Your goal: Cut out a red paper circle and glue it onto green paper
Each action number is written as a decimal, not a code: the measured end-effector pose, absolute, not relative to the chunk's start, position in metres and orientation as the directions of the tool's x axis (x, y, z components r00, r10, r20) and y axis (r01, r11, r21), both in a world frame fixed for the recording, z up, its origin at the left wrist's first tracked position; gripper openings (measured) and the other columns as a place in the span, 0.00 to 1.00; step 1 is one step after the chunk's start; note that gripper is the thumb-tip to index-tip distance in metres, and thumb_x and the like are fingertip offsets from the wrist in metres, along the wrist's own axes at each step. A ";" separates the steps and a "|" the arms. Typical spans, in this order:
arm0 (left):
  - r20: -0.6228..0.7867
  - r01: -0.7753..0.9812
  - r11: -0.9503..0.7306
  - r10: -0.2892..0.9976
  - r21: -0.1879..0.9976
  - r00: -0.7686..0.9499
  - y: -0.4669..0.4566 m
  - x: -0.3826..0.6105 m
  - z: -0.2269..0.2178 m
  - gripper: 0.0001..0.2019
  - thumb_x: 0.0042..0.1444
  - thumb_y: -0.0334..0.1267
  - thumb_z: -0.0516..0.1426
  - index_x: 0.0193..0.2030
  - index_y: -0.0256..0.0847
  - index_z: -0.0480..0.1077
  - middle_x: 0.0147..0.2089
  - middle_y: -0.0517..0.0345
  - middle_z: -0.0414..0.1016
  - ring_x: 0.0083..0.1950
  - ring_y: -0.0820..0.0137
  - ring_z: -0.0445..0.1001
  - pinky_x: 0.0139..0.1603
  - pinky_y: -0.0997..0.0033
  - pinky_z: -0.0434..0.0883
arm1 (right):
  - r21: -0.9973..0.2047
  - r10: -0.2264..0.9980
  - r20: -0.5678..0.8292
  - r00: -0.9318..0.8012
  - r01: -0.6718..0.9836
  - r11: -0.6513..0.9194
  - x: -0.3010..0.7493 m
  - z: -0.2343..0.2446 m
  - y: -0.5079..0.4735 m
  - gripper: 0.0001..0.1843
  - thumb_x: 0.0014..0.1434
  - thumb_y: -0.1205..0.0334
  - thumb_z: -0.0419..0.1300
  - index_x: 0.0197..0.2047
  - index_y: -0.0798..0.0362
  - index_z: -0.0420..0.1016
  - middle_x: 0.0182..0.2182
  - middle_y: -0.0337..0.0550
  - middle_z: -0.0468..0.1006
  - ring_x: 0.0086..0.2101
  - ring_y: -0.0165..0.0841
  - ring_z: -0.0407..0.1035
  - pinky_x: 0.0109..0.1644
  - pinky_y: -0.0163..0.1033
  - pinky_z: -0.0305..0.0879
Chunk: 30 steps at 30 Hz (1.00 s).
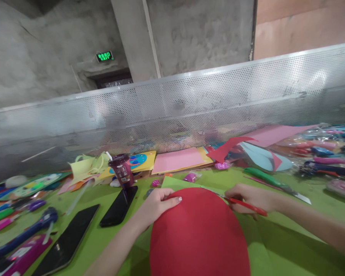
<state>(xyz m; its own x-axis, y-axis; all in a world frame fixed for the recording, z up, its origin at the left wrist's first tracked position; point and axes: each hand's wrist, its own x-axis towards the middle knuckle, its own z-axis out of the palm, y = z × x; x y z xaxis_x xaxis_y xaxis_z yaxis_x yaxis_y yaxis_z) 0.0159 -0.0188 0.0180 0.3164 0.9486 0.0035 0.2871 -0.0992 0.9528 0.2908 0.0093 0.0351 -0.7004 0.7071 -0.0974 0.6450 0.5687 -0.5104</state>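
Observation:
A large red sheet of paper with a rounded outline rises toward me at the lower middle. My left hand pinches its upper left edge, thumb on the near face and fingers behind. Red-handled scissors are gripped in my right hand, at the sheet's upper right edge. Their blades point left along the top of the red paper; I cannot tell how far apart they are. Behind the red sheet lies a light green sheet on the green tabletop.
Two black phones lie left of my left hand, near a dark drink cup with a straw. A green-handled cutter rests beyond my right hand. Pink paper and scraps line the back, before a perforated metal screen.

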 end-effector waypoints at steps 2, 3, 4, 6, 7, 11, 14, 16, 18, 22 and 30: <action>0.006 0.298 -0.102 0.951 0.949 0.310 -0.019 0.016 0.018 0.13 0.46 0.47 0.56 0.27 0.37 0.69 0.26 0.58 0.72 0.26 0.70 0.66 0.25 0.74 0.58 | -0.496 0.712 -0.099 -0.695 0.655 0.570 0.290 0.034 0.010 0.08 0.45 0.67 0.47 0.18 0.53 0.51 0.15 0.31 0.55 0.16 0.21 0.49 0.18 0.28 0.43; 0.005 0.296 -0.101 0.951 0.950 0.310 -0.019 0.016 0.018 0.13 0.46 0.47 0.56 0.27 0.37 0.69 0.27 0.58 0.72 0.26 0.70 0.67 0.26 0.74 0.59 | -0.495 0.710 -0.096 -0.698 0.652 0.574 0.290 0.034 0.010 0.08 0.45 0.67 0.47 0.18 0.53 0.50 0.15 0.31 0.55 0.16 0.21 0.49 0.18 0.28 0.43; 0.003 0.290 -0.098 0.950 0.952 0.313 -0.019 0.015 0.018 0.13 0.46 0.47 0.56 0.28 0.36 0.70 0.27 0.58 0.72 0.27 0.70 0.67 0.26 0.74 0.59 | -0.495 0.705 -0.092 -0.703 0.646 0.580 0.290 0.034 0.010 0.08 0.45 0.67 0.47 0.18 0.53 0.50 0.15 0.31 0.54 0.16 0.21 0.49 0.18 0.28 0.43; -0.003 0.272 -0.091 0.946 0.958 0.325 -0.019 0.015 0.018 0.13 0.46 0.46 0.56 0.29 0.36 0.70 0.29 0.57 0.73 0.28 0.70 0.68 0.27 0.75 0.60 | -0.491 0.700 -0.085 -0.709 0.641 0.590 0.291 0.033 0.010 0.08 0.45 0.68 0.47 0.18 0.53 0.50 0.15 0.31 0.54 0.16 0.21 0.49 0.18 0.28 0.43; -0.005 0.264 -0.087 0.944 0.960 0.329 -0.019 0.015 0.018 0.13 0.46 0.46 0.56 0.29 0.36 0.70 0.29 0.57 0.73 0.28 0.70 0.68 0.27 0.75 0.60 | -0.484 0.701 -0.085 -0.708 0.644 0.592 0.291 0.033 0.010 0.08 0.46 0.68 0.47 0.18 0.53 0.50 0.14 0.30 0.54 0.16 0.21 0.49 0.18 0.29 0.43; -0.005 0.263 -0.086 0.945 0.961 0.327 -0.019 0.015 0.019 0.12 0.46 0.45 0.56 0.28 0.36 0.70 0.27 0.58 0.72 0.27 0.71 0.67 0.26 0.75 0.59 | -0.468 0.701 -0.079 -0.709 0.647 0.602 0.292 0.032 0.011 0.08 0.47 0.66 0.47 0.19 0.53 0.51 0.15 0.31 0.55 0.17 0.22 0.50 0.18 0.29 0.43; -0.002 0.271 -0.090 0.947 0.958 0.322 -0.019 0.015 0.019 0.12 0.46 0.45 0.56 0.28 0.36 0.70 0.28 0.58 0.73 0.27 0.71 0.68 0.26 0.75 0.60 | -0.473 0.697 -0.087 -0.711 0.645 0.599 0.292 0.032 0.013 0.08 0.47 0.65 0.47 0.19 0.53 0.52 0.16 0.32 0.55 0.17 0.22 0.51 0.18 0.29 0.44; -0.004 0.271 -0.090 0.944 0.958 0.330 -0.019 0.015 0.018 0.13 0.46 0.45 0.56 0.29 0.36 0.70 0.28 0.57 0.73 0.28 0.70 0.68 0.27 0.74 0.60 | -0.474 0.700 -0.097 -0.707 0.651 0.592 0.292 0.033 0.012 0.07 0.46 0.66 0.47 0.19 0.53 0.53 0.16 0.32 0.55 0.17 0.22 0.50 0.18 0.28 0.44; -0.014 0.270 -0.085 0.939 0.959 0.342 -0.019 0.015 0.018 0.13 0.46 0.45 0.56 0.29 0.36 0.70 0.28 0.57 0.73 0.28 0.70 0.68 0.27 0.74 0.60 | -0.470 0.715 -0.113 -0.690 0.671 0.574 0.292 0.034 0.011 0.07 0.45 0.66 0.47 0.19 0.53 0.53 0.15 0.32 0.55 0.17 0.22 0.49 0.18 0.29 0.43; -0.028 0.277 -0.076 0.934 0.958 0.356 -0.019 0.015 0.017 0.13 0.46 0.45 0.57 0.29 0.36 0.70 0.27 0.57 0.72 0.26 0.71 0.67 0.26 0.74 0.59 | -0.483 0.734 -0.127 -0.667 0.688 0.542 0.292 0.034 0.010 0.09 0.46 0.66 0.47 0.18 0.52 0.50 0.15 0.31 0.53 0.16 0.22 0.49 0.18 0.29 0.42; -0.033 0.270 -0.070 0.933 0.960 0.359 -0.021 0.017 0.019 0.11 0.46 0.44 0.57 0.25 0.36 0.67 0.23 0.61 0.69 0.23 0.75 0.64 0.24 0.76 0.57 | -0.464 0.681 -0.089 -0.727 0.635 0.617 0.292 0.033 0.012 0.08 0.45 0.68 0.48 0.18 0.53 0.51 0.16 0.31 0.53 0.19 0.23 0.48 0.21 0.30 0.44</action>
